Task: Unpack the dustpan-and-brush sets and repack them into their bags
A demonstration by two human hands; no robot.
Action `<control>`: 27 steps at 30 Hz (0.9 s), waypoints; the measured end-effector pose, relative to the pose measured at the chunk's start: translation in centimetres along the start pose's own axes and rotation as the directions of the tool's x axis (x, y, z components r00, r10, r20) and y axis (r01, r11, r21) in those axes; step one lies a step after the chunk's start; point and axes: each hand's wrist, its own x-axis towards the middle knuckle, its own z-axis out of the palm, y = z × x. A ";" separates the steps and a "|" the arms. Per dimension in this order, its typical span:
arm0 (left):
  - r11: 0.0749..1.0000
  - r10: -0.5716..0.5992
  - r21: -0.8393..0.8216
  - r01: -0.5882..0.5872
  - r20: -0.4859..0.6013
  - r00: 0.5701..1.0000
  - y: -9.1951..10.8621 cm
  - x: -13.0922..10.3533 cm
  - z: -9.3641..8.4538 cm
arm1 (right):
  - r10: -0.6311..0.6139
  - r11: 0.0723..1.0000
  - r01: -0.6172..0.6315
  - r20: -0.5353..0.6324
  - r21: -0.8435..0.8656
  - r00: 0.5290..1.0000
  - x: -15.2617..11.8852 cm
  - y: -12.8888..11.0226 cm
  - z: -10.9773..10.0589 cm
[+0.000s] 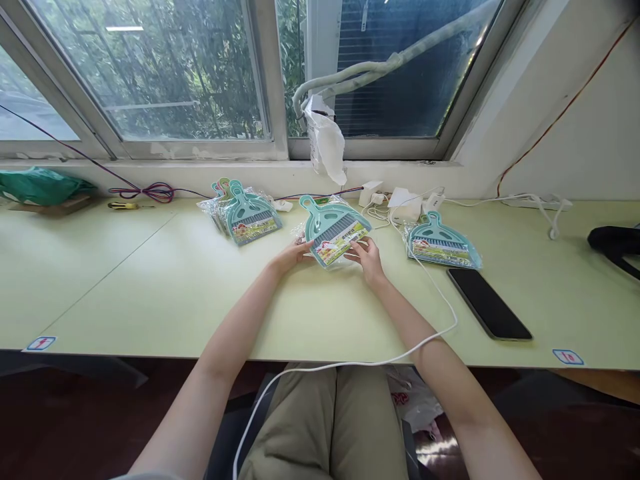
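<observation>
Between my two hands is a teal mini dustpan and brush set point(334, 230) in a clear plastic bag, tilted above the table, with a printed label along its lower part. My left hand point(295, 255) grips its lower left edge, and my right hand point(367, 259) grips its lower right edge. To the left, a stack of similar bagged dustpan sets point(245, 217) lies near the wall. Another bagged dustpan set point(443, 243) lies to the right, just behind a black phone point(490, 303).
A white cable point(425, 343) crosses the table and hangs over my right forearm. White adapters point(371, 192) and wires sit by the wall. A yellow screwdriver point(125, 205) and a green bag point(47, 187) lie at the back left. A black object point(615, 245) is at far right.
</observation>
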 end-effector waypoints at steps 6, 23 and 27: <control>0.994 -0.010 0.109 0.014 -0.041 0.999 -0.2 0.5 -1.0 | 0.016 1.000 -0.016 0.010 -0.013 1.000 0.1 -0.2 0.0; 0.991 0.103 0.125 -0.055 -0.410 0.906 0.4 1.3 -1.8 | 0.021 1.000 -0.023 -0.067 -0.022 0.998 0.2 -1.1 0.0; 0.986 0.125 0.157 -0.059 -0.452 0.883 0.8 1.1 -2.5 | 0.043 0.998 -0.043 -0.012 -0.034 0.999 -0.1 -1.2 0.2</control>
